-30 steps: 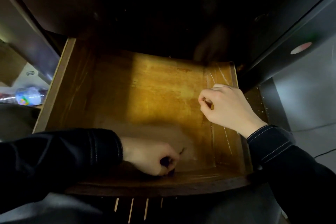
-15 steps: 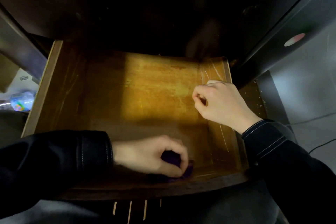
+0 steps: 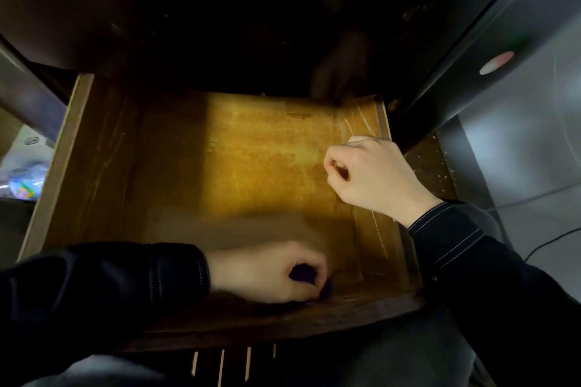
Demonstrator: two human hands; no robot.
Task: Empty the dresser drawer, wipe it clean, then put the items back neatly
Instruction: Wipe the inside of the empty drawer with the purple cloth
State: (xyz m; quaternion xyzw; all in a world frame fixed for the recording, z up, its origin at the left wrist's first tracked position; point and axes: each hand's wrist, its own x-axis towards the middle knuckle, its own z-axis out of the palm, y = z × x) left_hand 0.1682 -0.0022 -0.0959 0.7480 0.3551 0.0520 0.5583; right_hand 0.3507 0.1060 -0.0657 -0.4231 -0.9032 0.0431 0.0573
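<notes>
Head view: the drawer [image 3: 251,166] is pulled out and looks emptied, so I'd say this is the wiping bit. Left hand [image 3: 267,273] is bunched around a dark purple cloth [image 3: 301,273] near the front right corner. Right hand [image 3: 374,176] sits curled on the right wall, probably steadying it. Can't tell if it's pinching anything.

Within the left hand [image 3: 267,273], a dark purple object [image 3: 302,272] mostly out of sight; rear of the drawer [image 3: 91,166] in blackness.

Wooden drawer [image 3: 94,166] pulled open; dark purple cloth [image 3: 302,273] bunched near front wall.
</notes>
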